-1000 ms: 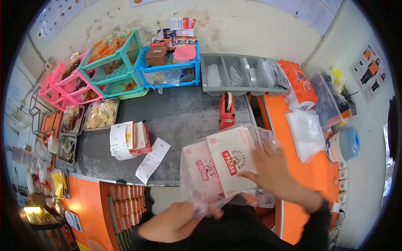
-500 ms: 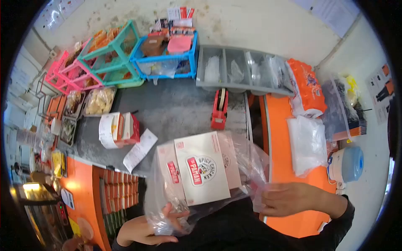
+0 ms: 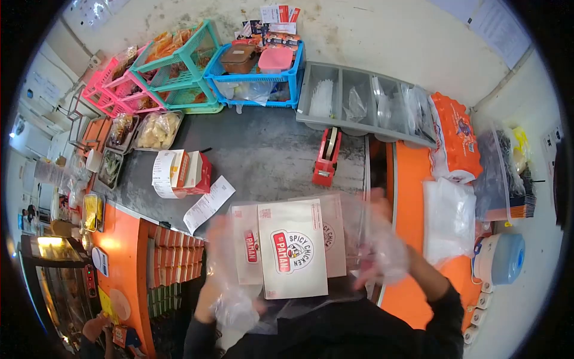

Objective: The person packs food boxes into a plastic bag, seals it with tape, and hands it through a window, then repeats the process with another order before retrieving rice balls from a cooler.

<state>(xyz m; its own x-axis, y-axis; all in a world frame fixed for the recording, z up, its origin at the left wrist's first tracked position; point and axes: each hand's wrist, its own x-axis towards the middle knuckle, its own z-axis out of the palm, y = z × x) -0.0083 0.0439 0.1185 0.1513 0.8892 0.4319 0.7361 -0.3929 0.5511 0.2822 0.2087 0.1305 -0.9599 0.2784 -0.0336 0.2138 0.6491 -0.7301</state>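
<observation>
Fingers of the left hand (image 3: pixel 213 296) and right hand (image 3: pixel 385 257) blur at a clear bag's (image 3: pixel 354 230) sides; I can't tell whether they're gripping. Between them sits 1 white box (image 3: pixel 293 248); beyond, on the tabletop (image 3: pixel 257 155), a red tape dispenser (image 3: pixel 326 158).

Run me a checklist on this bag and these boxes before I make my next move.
1. Both hands at the bag: ok, left hand and right hand at opposite sides of the clear bag.
2. Firm grip: cannot tell, fingers are blurred behind plastic.
3. Front box showing its print: ok, the chicken logo reads right way up.
4. Front box fully inside the bag: cannot tell, the clear film is hard to trace.
5. Loose receipt with the bagged boxes: not ok, it lies on the dark counter.
6. Red tape dispenser at hand: ok, just beyond the boxes.
</observation>
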